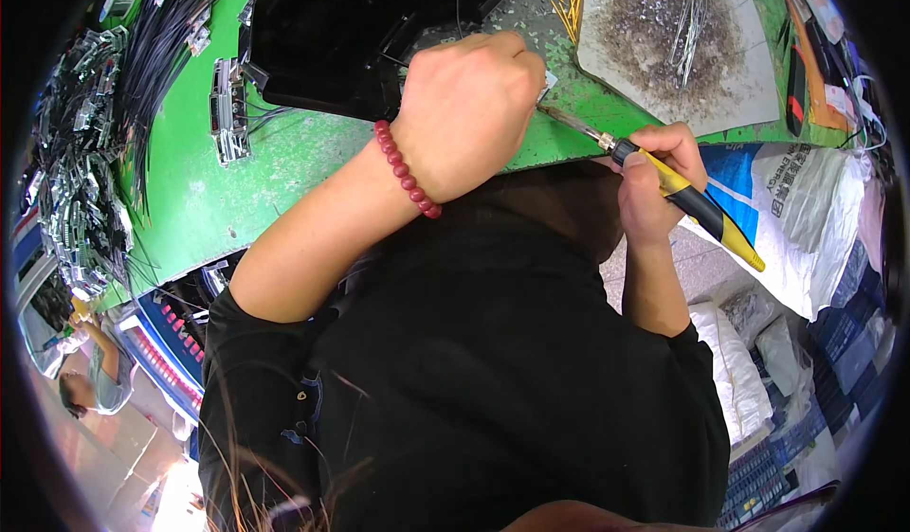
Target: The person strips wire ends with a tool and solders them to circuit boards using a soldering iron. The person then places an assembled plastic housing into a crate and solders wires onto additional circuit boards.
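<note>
Right fingers [671, 138] pinching yellow-black soldering iron [700, 210], tip [559, 116] near left hand [472, 106]; left fingers hidden, cannot tell

Dark printed characters [789, 186] and Latin letters run sideways on the white-and-blue sack [806, 252].

Holding 2 forearms [322, 229] forward. Showing back of left hand [474, 106], with fingertips hidden. Gripping with right hand [656, 189], thumb curled.
</note>
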### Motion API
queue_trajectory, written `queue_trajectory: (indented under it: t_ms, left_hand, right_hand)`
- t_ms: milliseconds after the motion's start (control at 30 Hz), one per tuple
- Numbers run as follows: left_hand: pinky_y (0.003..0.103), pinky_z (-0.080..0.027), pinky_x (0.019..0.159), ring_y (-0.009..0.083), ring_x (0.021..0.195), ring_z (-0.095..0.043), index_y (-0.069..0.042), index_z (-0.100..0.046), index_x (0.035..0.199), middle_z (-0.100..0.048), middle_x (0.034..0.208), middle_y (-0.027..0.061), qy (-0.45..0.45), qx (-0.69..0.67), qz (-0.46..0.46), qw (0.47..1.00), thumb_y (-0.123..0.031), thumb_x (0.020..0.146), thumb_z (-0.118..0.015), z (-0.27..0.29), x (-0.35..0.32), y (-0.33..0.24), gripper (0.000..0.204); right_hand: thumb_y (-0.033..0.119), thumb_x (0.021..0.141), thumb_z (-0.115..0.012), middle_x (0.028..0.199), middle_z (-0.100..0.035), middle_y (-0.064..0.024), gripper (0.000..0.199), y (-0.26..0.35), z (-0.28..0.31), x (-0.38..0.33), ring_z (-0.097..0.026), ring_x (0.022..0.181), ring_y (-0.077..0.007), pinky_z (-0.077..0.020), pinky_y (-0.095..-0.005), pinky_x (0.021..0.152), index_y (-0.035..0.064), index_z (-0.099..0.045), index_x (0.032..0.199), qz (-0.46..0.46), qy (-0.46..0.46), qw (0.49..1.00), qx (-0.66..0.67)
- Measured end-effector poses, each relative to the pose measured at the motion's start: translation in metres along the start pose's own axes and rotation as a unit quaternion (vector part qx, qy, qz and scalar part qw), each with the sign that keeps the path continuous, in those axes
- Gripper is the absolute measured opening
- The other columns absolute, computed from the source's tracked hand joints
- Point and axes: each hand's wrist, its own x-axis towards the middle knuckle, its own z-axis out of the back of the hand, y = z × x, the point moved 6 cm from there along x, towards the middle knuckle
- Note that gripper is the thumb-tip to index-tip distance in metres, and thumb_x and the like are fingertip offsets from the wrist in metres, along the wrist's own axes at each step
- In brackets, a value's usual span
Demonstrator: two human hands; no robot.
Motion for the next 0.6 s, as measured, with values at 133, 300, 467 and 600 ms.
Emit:
queue_trajectory:
  t_ms: [133,300,467,600]
  left_hand:
    - [0.036,-0.050,0.060,0.0267,0.071,-0.062,-0.005,-0.061,0.074,-0.060,0.077,0.0065,0.002,0.003,0.002,1.000,-0.007,0.075,-0.064,0.0009,0.0019,0.0005,0.004]
    - [0.036,-0.050,0.060,0.0266,0.071,-0.062,-0.005,-0.061,0.074,-0.060,0.077,0.0064,0.002,-0.002,-0.001,1.000,-0.007,0.076,-0.063,-0.0010,0.0023,0.0008,0.004]
    - [0.036,-0.050,0.060,0.0264,0.072,-0.062,-0.005,-0.061,0.073,-0.060,0.077,0.0064,0.008,0.005,0.000,1.000,-0.007,0.076,-0.063,0.0005,0.0007,-0.0005,0.004]
    - [0.037,-0.050,0.060,0.0269,0.072,-0.062,-0.004,-0.061,0.074,-0.060,0.078,0.0067,0.007,-0.005,-0.002,1.000,-0.007,0.077,-0.063,-0.0008,-0.0004,-0.0012,0.005]
  right_hand:
    - [0.000,0.076,-0.062,0.075,-0.053,-0.0008,0.012,-0.0010,0.0010,0.0023,-0.046,0.060,-0.0036,-0.0361,-0.0187,0.055,0.0003,-0.054,0.084,0.003,0.007,1.000,0.003]
    - [0.010,0.077,-0.053,0.068,-0.052,-0.0101,0.014,0.0041,0.0052,0.0039,-0.046,0.053,-0.0120,-0.0404,-0.0227,0.050,-0.0012,-0.048,0.084,0.029,-0.050,0.996,0.061]
    - [0.012,0.078,-0.054,0.068,-0.051,-0.0091,0.016,0.0019,0.0061,0.0037,-0.043,0.055,-0.0111,-0.0384,-0.0222,0.053,-0.0004,-0.047,0.086,0.028,-0.058,0.994,0.093]
    - [0.018,0.084,-0.066,0.085,-0.059,-0.0083,0.033,0.0060,0.0028,0.0003,-0.059,0.076,-0.0121,-0.0491,-0.0236,0.071,-0.0008,-0.051,0.107,0.040,-0.047,0.997,0.052]
